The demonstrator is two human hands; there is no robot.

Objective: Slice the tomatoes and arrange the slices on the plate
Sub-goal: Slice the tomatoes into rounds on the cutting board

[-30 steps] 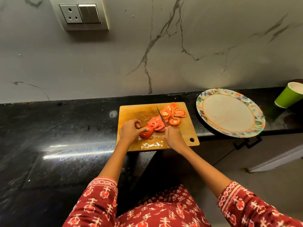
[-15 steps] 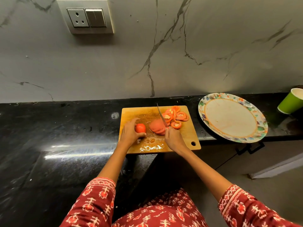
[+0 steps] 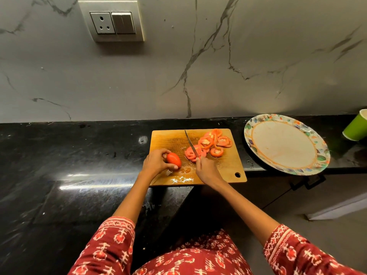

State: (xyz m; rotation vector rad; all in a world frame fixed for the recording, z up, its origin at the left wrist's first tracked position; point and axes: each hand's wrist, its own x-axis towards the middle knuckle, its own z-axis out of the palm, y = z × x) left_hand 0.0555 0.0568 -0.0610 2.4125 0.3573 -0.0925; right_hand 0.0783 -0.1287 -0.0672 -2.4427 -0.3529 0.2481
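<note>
A view from above looks down at a black table (image 3: 79, 165) against a grey marble wall. In the middle of the frame lies a wooden cutting board (image 3: 168, 139), its near edge overhanging the table's corner.

The left hand (image 3: 156, 163) rests on the board's left part, fingers and thumb curled around a whole red tomato (image 3: 174, 160); the fingers cover the tomato's left side. The right hand (image 3: 207, 171) is closed around the handle of a knife (image 3: 191, 144). The handle is fully hidden inside this grip, and only the thin blade shows, pointing toward the top of the frame and lying across the nearest slices. A heap of tomato slices (image 3: 208, 145) sits on the upper right part of the board, overlapping so that their count is hard to make out. Wet juice and seeds glisten on the board's lower edge.

To the right of the board, well apart from the slices, a round plate (image 3: 258, 155) with a flowered rim stands on the table and juts past its front edge. A green cup (image 3: 355, 128) is cut off by the right edge of the frame. At upper left, a wall socket with switch (image 3: 112, 22). Red patterned sleeves (image 3: 111, 247) fill the bottom.
</note>
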